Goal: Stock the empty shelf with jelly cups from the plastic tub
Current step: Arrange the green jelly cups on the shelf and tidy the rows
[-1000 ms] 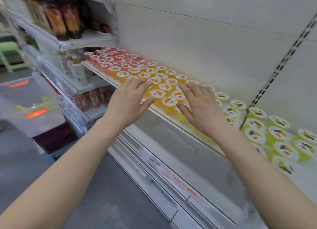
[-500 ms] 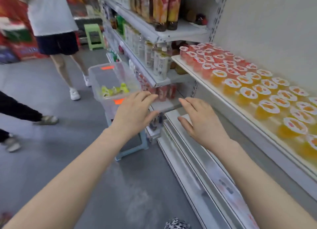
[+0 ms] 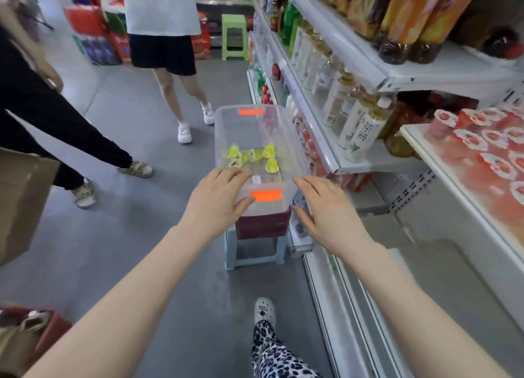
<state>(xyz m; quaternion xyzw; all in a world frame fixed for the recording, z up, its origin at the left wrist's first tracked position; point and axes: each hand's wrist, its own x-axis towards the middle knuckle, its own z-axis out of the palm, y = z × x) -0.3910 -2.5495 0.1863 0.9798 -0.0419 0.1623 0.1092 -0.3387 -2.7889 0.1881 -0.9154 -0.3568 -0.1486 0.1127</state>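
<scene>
Both spread, your left hand [image 3: 218,200] and right hand [image 3: 326,211] were at the tub [image 3: 272,209]'s near edge mid-frame (jelly cups [image 3: 270,166] inside).

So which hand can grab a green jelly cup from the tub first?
Left. The left hand lies at the plastic tub rim, beside the green jelly cups; the right hand is farther, off its corner.
</scene>
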